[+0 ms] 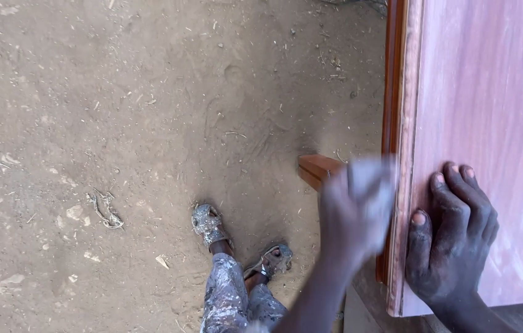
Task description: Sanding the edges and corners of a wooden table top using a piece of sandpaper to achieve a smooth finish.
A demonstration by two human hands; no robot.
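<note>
A reddish-brown wooden panel fills the right side, its narrow edge facing left. My right hand rests flat on the panel's top face near the lower corner, fingers spread. My left hand is motion-blurred and closed on a pale piece of sandpaper or cloth, pressed against the panel's edge. Both hands are dusty.
Sandy ground with wood chips and scraps covers the left. A brown wooden leg or block juts out beneath the panel. My feet in sandals and paint-spattered trousers are at the bottom centre.
</note>
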